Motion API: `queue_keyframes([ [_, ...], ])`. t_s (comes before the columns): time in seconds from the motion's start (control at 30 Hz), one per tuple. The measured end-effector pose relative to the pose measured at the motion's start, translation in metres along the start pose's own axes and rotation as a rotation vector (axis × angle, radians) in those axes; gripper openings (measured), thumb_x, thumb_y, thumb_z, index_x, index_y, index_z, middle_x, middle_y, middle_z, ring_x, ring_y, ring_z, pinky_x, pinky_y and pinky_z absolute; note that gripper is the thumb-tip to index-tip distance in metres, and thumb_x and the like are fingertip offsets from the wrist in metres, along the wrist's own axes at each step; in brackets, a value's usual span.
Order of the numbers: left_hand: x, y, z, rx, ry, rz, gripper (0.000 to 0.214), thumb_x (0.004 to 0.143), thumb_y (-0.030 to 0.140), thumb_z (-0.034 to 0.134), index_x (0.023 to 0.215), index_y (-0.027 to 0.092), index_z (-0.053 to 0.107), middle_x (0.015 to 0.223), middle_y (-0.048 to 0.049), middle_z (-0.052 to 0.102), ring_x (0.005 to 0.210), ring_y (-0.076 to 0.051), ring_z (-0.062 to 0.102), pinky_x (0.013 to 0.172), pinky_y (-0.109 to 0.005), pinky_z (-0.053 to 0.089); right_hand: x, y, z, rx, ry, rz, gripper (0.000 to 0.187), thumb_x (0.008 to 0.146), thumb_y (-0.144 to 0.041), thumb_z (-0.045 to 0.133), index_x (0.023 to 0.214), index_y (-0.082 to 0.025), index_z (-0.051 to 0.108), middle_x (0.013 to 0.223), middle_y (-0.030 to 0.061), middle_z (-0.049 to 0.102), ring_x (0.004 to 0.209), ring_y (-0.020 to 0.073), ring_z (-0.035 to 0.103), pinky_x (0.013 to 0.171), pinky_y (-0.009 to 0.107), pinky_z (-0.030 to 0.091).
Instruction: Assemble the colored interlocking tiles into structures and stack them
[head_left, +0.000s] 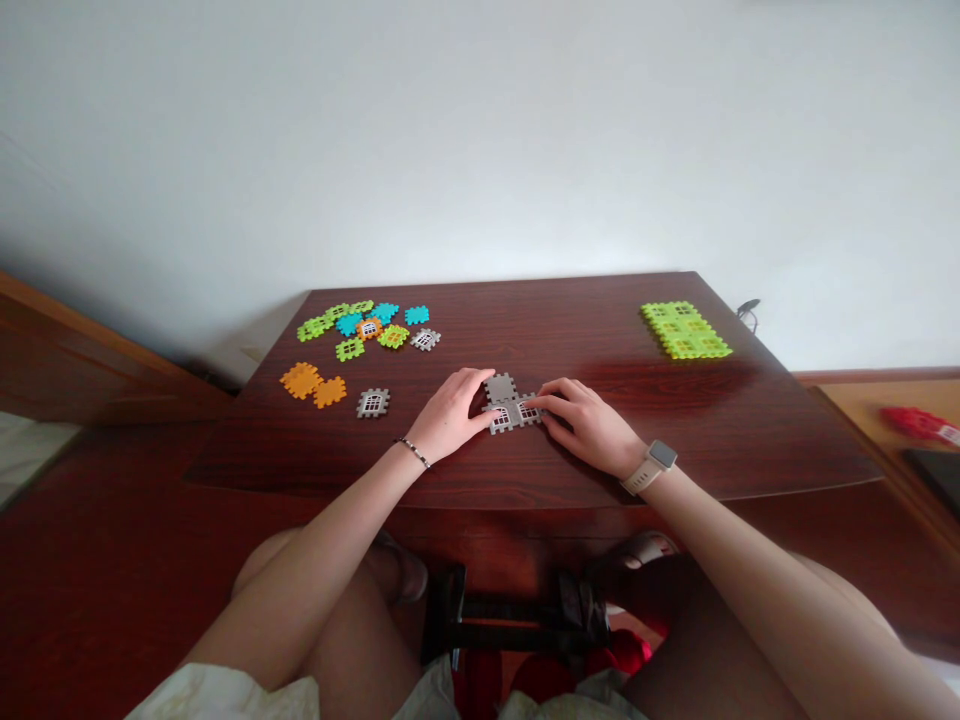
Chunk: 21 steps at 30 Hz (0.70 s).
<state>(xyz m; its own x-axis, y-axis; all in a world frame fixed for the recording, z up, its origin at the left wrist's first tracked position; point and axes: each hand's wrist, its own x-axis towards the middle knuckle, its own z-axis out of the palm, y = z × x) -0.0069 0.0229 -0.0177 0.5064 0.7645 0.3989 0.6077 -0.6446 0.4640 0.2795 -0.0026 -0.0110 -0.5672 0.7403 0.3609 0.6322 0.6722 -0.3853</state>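
Several grey plastic waffle-block tiles with window patterns, joined together [508,405], lie at the middle of the dark wood table [600,440]. My left hand [450,415] presses against their left side. My right hand [585,425] comes from the other side, its fingertips on the right window tile. A loose grey window tile [373,403] sits left of my left hand. Farther left lie orange tiles [310,385] and a heap of green, teal and orange tiles [360,325]. A joined lime-green tile panel [685,330] lies flat at the back right.
A short black cable [748,312] hangs at the table's back right corner, against the white wall [480,130]. A lower wooden shelf [877,410] to the right holds a red object [919,425] and a dark flat item [934,475].
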Motion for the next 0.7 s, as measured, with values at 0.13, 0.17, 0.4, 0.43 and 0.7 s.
queue_keyframes([
  [0.13, 0.000, 0.005, -0.002, -0.018, 0.000, -0.023, 0.051, 0.099, 0.024, 0.075, 0.146, 0.027, 0.056, 0.140, -0.0120, 0.062, 0.131, -0.030, 0.067, 0.113, -0.048, 0.059, 0.000, -0.001, 0.000, 0.002, 0.003, 0.004, 0.036, 0.102, -0.015, 0.059, 0.132, -0.028, 0.073, 0.128, 0.0125, 0.068, 0.117, 0.0322, 0.067, 0.105, 0.055, 0.059],
  [0.17, 0.000, 0.005, -0.001, -0.026, 0.003, -0.029, 0.049, 0.100, 0.024, 0.074, 0.145, 0.027, 0.058, 0.140, -0.0116, 0.061, 0.127, -0.029, 0.068, 0.111, -0.046, 0.061, 0.000, -0.001, 0.000, 0.003, 0.005, 0.005, 0.036, 0.102, -0.015, 0.059, 0.132, -0.029, 0.073, 0.128, 0.0124, 0.068, 0.117, 0.0322, 0.067, 0.105, 0.055, 0.059],
  [0.4, 0.002, 0.000, 0.006, -0.217, 0.056, -0.044, 0.044, 0.098, 0.013, 0.071, 0.140, 0.026, 0.066, 0.138, -0.0113, 0.059, 0.122, -0.024, 0.069, 0.107, -0.043, 0.066, 0.001, -0.001, 0.000, 0.006, 0.003, 0.006, 0.037, 0.101, -0.013, 0.060, 0.132, -0.026, 0.074, 0.128, 0.0135, 0.068, 0.117, 0.0328, 0.067, 0.106, 0.055, 0.058],
  [0.43, 0.002, -0.001, 0.008, -0.258, 0.060, -0.056, 0.044, 0.098, 0.013, 0.071, 0.139, 0.025, 0.067, 0.139, -0.0115, 0.059, 0.122, -0.024, 0.070, 0.106, -0.043, 0.067, 0.000, -0.001, 0.000, 0.007, 0.002, 0.006, 0.037, 0.101, -0.013, 0.060, 0.133, -0.026, 0.074, 0.128, 0.0135, 0.068, 0.117, 0.0327, 0.067, 0.106, 0.054, 0.058],
  [0.7, 0.006, -0.003, 0.005, -0.393, 0.001, -0.084, 0.044, 0.092, 0.004, 0.070, 0.130, 0.025, 0.076, 0.134, -0.0091, 0.066, 0.116, -0.021, 0.072, 0.099, -0.035, 0.067, 0.000, -0.001, 0.000, 0.022, 0.007, -0.010, 0.036, 0.102, -0.014, 0.059, 0.132, -0.026, 0.074, 0.127, 0.0134, 0.069, 0.116, 0.0322, 0.067, 0.105, 0.055, 0.059],
])
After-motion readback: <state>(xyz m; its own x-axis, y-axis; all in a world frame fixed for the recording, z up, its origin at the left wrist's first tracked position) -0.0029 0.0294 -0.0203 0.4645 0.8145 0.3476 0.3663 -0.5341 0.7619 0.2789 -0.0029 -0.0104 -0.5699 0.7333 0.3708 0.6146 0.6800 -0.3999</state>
